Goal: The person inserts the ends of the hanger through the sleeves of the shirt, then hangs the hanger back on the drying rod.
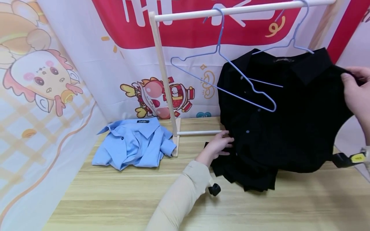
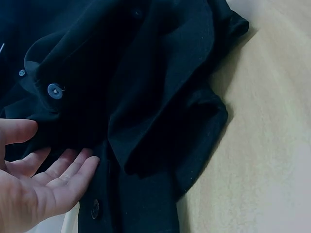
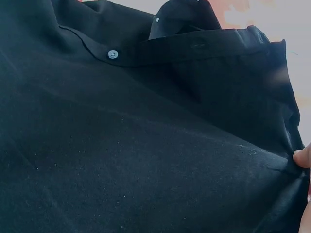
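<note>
Shirt (image 1: 286, 128), black, is draping in front of the rack (image 1: 162, 67), its lower part resting on the table (image 1: 115, 199), while a hanger (image 1: 294, 39) is running into its collar. The right grip (image 1: 357, 93) is pinching the shirt's shoulder; the left grip (image 1: 216, 146), thumb and fingers apart, is touching its side. Another hanger (image 1: 218, 47) is hanging from the rack; a blue shirt (image 1: 136, 144) is lying crumpled nearby.

Left grip (image 1: 216, 146) low, fingers (image 2: 77, 185) loosely extended; right grip (image 1: 357, 94) higher, pinching.
</note>
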Demonstrator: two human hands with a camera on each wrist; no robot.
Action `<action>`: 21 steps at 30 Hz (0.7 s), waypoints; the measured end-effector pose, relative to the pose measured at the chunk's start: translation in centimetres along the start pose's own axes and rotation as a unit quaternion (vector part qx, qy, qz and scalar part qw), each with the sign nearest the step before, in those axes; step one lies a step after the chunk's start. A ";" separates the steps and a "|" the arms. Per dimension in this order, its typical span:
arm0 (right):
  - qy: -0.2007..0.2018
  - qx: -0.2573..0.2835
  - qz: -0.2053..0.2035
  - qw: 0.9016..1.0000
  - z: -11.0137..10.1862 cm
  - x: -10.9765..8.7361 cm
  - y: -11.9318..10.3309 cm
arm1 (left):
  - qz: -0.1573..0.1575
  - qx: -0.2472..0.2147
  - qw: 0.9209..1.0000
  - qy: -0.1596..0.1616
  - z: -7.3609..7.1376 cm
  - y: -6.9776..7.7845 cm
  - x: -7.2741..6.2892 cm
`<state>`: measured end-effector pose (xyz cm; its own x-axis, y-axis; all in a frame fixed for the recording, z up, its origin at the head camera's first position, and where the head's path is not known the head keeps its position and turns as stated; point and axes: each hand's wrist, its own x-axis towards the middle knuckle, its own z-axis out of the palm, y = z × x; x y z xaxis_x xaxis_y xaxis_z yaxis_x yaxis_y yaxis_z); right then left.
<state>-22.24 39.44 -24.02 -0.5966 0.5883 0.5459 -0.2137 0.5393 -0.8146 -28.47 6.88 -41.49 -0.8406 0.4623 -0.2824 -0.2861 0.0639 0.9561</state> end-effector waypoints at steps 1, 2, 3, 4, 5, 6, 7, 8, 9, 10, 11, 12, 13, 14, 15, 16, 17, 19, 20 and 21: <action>-0.003 -0.019 0.003 1.000 0.0 0.0 -0.1 | 0.001 0.001 1.000 -0.001 0.0 0.0 0.0; -0.006 -0.043 0.006 0.999 -0.1 -0.1 -0.2 | 0.002 0.003 1.000 -0.003 0.0 0.0 0.0; -0.011 -0.067 0.009 0.998 -0.1 -0.2 -0.3 | 0.003 0.003 1.000 -0.004 0.0 0.1 0.0; -0.016 -0.091 0.011 0.996 -0.2 -0.3 -0.4 | 0.003 0.003 1.000 -0.005 0.0 0.1 0.0; -0.022 -0.115 0.013 0.993 -0.2 -0.4 -0.5 | 0.003 0.004 1.000 -0.006 0.0 0.2 -0.1; -0.028 -0.125 0.015 0.992 -0.3 -0.4 -0.6 | 0.002 0.005 1.000 -0.006 0.0 0.2 -0.2; -0.034 -0.129 0.018 0.991 -0.3 -0.6 -0.7 | 0.002 0.004 1.000 -0.004 0.0 0.3 -0.3; -0.037 -0.132 0.017 0.990 -0.3 -0.6 -0.8 | 0.001 0.004 1.000 -0.002 0.0 0.3 -0.4; -0.038 -0.131 0.011 0.991 -0.3 -0.7 -0.8 | 0.001 0.003 1.000 0.000 0.0 0.3 -0.5; -0.037 -0.131 0.004 0.991 -0.3 -0.8 -0.8 | 0.002 0.003 1.000 0.004 -0.1 0.4 -0.5; -0.036 -0.131 -0.004 0.991 -0.3 -1.0 -0.8 | 0.003 0.003 1.000 0.006 -0.1 0.4 -0.6; -0.031 -0.131 -0.016 0.991 -0.3 -1.1 -0.8 | 0.004 0.003 1.000 0.008 -0.1 0.4 -0.7; -0.027 -0.133 -0.030 0.990 -0.2 -1.3 -0.8 | 0.006 0.003 1.000 0.010 -0.2 0.5 -0.8; -0.020 -0.134 -0.045 0.990 -0.2 -1.4 -0.8 | 0.009 0.004 1.000 0.010 -0.2 0.5 -0.9; -0.016 -0.136 -0.057 0.989 -0.2 -1.6 -0.9 | 0.012 0.005 1.000 0.009 -0.2 0.5 -0.9; -0.012 -0.138 -0.065 0.988 -0.2 -1.7 -0.9 | 0.014 0.007 1.000 0.009 -0.3 0.5 -1.0; -0.009 -0.140 -0.070 0.988 -0.2 -1.9 -1.1 | 0.016 0.006 1.000 0.007 -0.3 0.6 -1.0; -0.002 -0.141 -0.076 0.987 -0.4 -2.2 -1.3 | 0.020 0.008 1.000 0.004 -0.5 0.7 -1.2; 0.000 -0.139 -0.074 0.988 -0.5 -2.3 -1.4 | 0.022 0.009 1.000 0.002 -0.6 0.7 -1.3; 0.002 -0.138 -0.071 0.988 -0.6 -2.5 -1.5 | 0.023 0.011 1.000 0.001 -0.6 0.7 -1.4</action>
<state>-19.97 37.50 -24.11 -0.5730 0.4961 0.6523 -0.0762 0.7603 -0.6451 -27.80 5.71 -40.45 -0.8540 0.4630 -0.2375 -0.2360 0.0621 0.9698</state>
